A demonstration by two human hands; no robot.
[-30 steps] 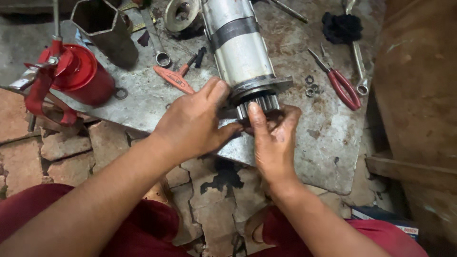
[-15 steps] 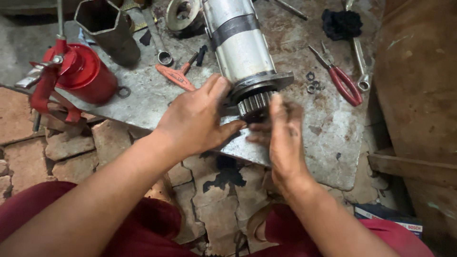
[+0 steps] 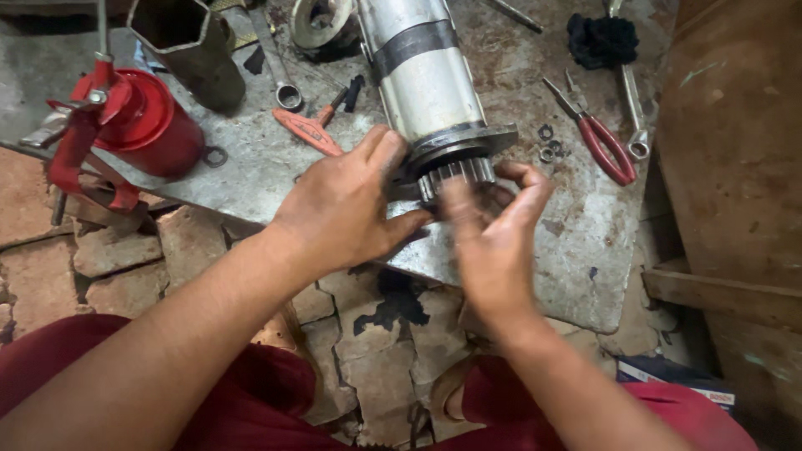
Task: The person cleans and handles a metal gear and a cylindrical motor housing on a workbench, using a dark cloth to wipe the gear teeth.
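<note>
- A silver cylindrical motor [image 3: 422, 79] lies on a grimy metal plate [image 3: 576, 250], upper centre of the frame.
- The left hand [image 3: 347, 205] grips its flange, fingers curled round.
- The right hand [image 3: 493, 230], blurred, cups the toothed gear end [image 3: 455, 174]; its grip is unclear.
- Red-handled pliers [image 3: 597, 138] lie at right, a red oil can [image 3: 138, 125] at left.

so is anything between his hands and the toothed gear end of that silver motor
Nothing visible. The left hand already rests against the flange beside the gear, and the right hand curls around its end. The wrench, pliers and loose nuts lie off to the sides.
</note>
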